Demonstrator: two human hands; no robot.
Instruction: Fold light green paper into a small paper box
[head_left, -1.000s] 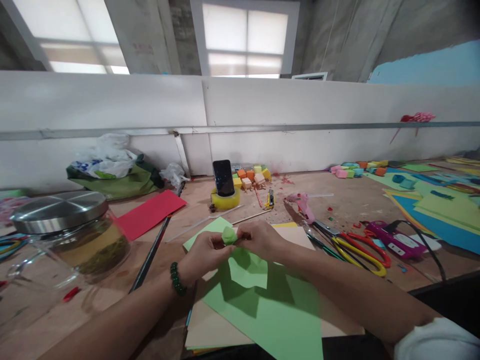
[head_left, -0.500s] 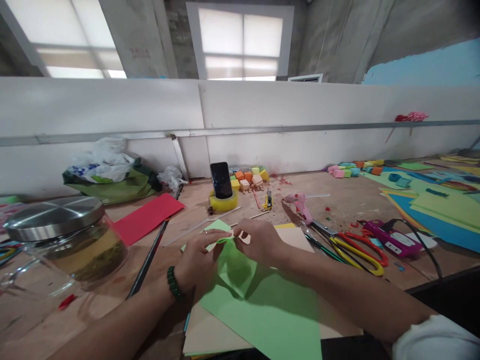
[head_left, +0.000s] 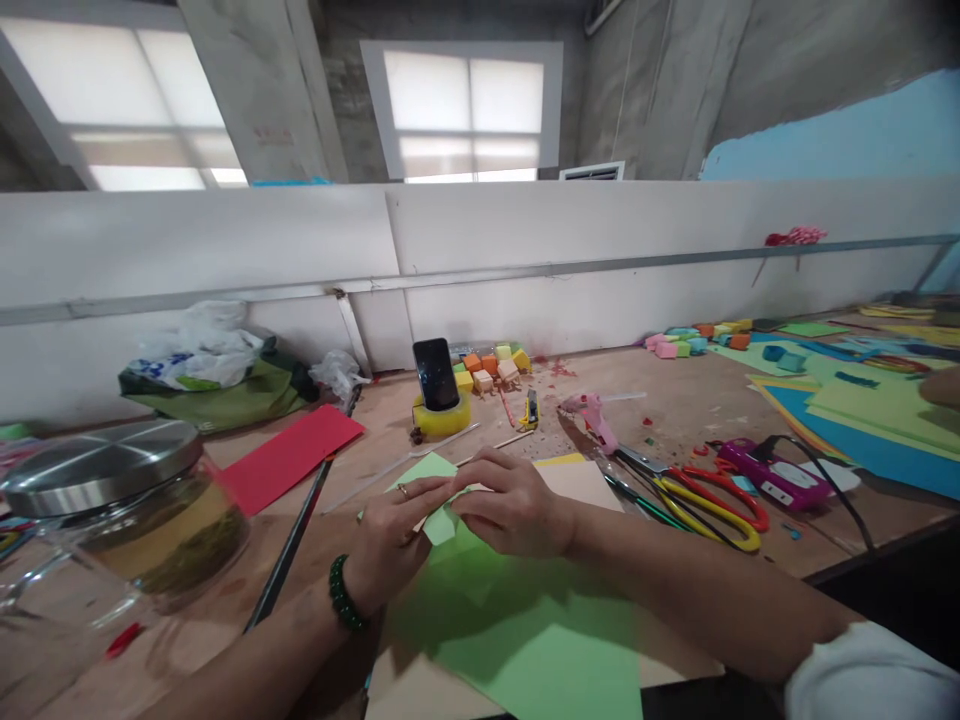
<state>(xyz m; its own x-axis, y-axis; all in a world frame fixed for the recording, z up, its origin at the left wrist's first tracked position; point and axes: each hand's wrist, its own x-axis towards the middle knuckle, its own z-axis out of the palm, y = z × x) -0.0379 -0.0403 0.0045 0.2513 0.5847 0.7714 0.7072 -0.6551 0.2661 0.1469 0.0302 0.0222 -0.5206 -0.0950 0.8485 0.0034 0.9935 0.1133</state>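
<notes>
**Mia:** What is the biggest thing you see?

**Ben:** The wooden table [head_left: 697,400]. It goes out all around the hands. Next is the big green paper sheet [head_left: 547,640], lying flat under both hands and close to the person. A tan board [head_left: 581,480] lies under it.

**Mia:** What is off to the left?

**Ben:** A glass jar [head_left: 127,520] with a shiny lid, well to the left of the left hand. A red paper [head_left: 289,455] lies past it, and a black stick [head_left: 289,550] lies just left of the left hand.

**Mia:** And to the right?

**Ben:** Red and yellow scissors [head_left: 712,505], right of the right hand. A pink glue gun [head_left: 592,415] is a bit farther back. A phone [head_left: 435,373] stands far behind the hands.

**Mia:** What are the hands doing?

**Ben:** The left hand [head_left: 394,535] and the right hand [head_left: 514,505] are close together. Both pinch a small green paper piece [head_left: 441,524] with their fingertips. It sits right between them, just above the big sheet. A green bead bracelet [head_left: 343,608] is on the left wrist.
</notes>
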